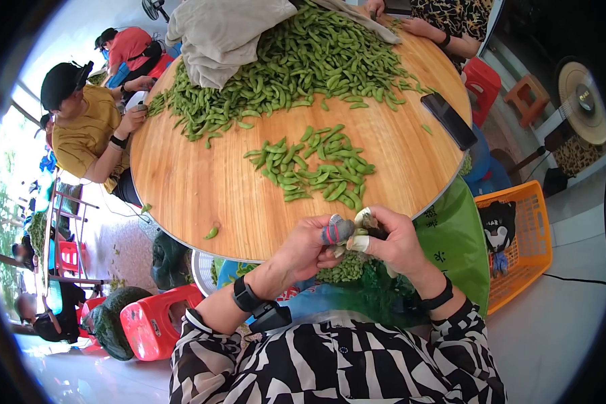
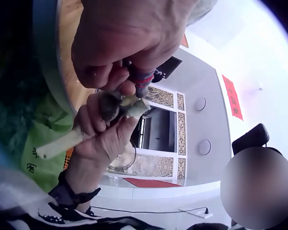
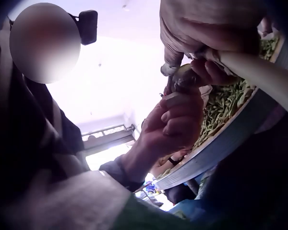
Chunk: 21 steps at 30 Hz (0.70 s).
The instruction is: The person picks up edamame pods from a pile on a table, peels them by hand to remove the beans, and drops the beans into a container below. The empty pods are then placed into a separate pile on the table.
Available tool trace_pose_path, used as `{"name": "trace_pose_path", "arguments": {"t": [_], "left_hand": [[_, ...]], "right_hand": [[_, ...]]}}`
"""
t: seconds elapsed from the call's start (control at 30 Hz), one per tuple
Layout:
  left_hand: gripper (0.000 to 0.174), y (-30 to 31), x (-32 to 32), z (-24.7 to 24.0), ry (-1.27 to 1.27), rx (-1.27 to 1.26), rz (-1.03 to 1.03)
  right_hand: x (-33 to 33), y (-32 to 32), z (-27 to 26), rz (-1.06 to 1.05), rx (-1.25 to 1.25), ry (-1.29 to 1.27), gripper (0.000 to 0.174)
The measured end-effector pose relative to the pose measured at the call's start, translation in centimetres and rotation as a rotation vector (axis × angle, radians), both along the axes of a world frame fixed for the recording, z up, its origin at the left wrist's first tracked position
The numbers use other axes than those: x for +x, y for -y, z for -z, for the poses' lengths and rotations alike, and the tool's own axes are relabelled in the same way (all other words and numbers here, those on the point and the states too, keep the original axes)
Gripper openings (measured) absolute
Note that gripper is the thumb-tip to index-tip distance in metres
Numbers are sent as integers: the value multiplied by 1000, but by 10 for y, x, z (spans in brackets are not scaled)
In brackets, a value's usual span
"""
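Note:
Both hands meet at the table's near edge in the head view. My left hand (image 1: 308, 246) pinches a green bean pod (image 2: 128, 101), mostly hidden by fingers; a grey cover with red stripes wraps its thumb. My right hand (image 1: 396, 241) presses its pale-covered fingertips close to the pod and grips a tool with a long pale handle (image 2: 62, 144), whose working end is hidden. Below the hands lie shelled green beans (image 1: 343, 271) in a dark green bag. Just beyond them, a small group of green pods (image 1: 293, 168) is spread on the round wooden table (image 1: 195, 182).
A large pod heap (image 1: 303, 60) covers the far side, partly under a grey cloth (image 1: 215, 37). A phone (image 1: 449, 120) lies at the right edge. Red stools (image 1: 156, 323) and an orange basket (image 1: 518, 269) flank the seat. Another person (image 1: 81, 128) sits left.

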<state>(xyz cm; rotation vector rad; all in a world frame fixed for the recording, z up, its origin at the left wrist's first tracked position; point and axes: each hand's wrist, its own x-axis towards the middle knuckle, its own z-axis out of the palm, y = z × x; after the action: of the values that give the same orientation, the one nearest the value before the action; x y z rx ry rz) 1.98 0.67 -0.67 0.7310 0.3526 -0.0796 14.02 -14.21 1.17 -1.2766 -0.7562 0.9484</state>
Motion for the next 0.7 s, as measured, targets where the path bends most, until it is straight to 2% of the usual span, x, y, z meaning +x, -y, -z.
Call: {"name": "trace_pose_path", "arguments": {"t": [0.1,0.13,0.2,0.27,0.3,0.37,0.43,0.5,0.57,0.7], "left_hand": [[13,3,1,0,-43,-38,-19],[15,3,2,-2,-98,47,-35],[17,6,2,-5,-158,130,-53],[22,11,1,-9,-137,604,-32],[22,11,1,-8,-138,604,-32],[27,8,-2,-6,-114,783,23],[27,7,-6,-11,-118,800,102],[26,4,-10,-19,-125,816,172],[21,0,-14,-26,-60,718,272],[15,-4,-17,-18,1,688,299]], "right_hand": [[2,-1,12,1,-1,76,23],[2,-1,11,3,0,75,23],[1,1,7,31,-108,283,24],[2,3,8,37,-112,300,24],[3,4,9,45,-116,319,24],[7,4,1,-6,-154,331,22],[10,6,0,-52,-192,345,21],[13,7,6,-113,-126,228,20],[13,10,7,-120,-140,160,19],[9,9,16,-129,-113,47,20]]}}
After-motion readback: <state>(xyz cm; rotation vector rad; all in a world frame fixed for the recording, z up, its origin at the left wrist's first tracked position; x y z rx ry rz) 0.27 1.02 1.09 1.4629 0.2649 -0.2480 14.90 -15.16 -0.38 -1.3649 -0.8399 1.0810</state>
